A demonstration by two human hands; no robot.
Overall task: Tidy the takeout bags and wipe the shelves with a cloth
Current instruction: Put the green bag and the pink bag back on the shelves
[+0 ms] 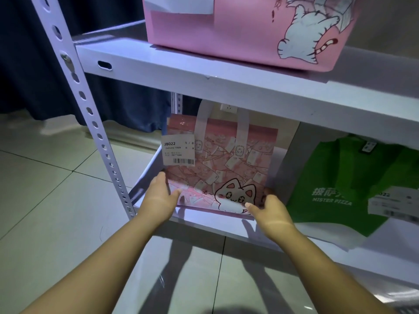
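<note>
While you crouch at the white metal rack (74, 87), its perforated upright runs from 11 o'clock down toward 8 o'clock of the view. Upper shelf (226, 87) crosses the middle; lower shelf (204, 225) sits beneath, at 6 to 4 o'clock. Grey floor tiles (45, 189) lie at 8 o'clock, a dark curtain (22, 64) at 10 o'clock.

Item 1: large pink bag (226, 30) with a cat print, standing on the upper shelf at 12 to 1 o'clock.

Item 2: green bag (340, 177) marked "MISTER PIZZA", on the lower shelf at 3 to 4 o'clock, just beside item 3. It carries a white receipt, print blurred.

Item 3: pink cat bag (226, 159), upright at centre, on the lower shelf near its left front corner, handles up.

Your left hand (158, 198) grips its lower left corner, thumb across the front, fingers round the edge. Your right hand (269, 211) pinches the lower right corner the same way.

White label (178, 152) reading "J8022", with a barcode, sits at the bag's upper left. A wall socket (229, 108) shows behind the handles.
</note>
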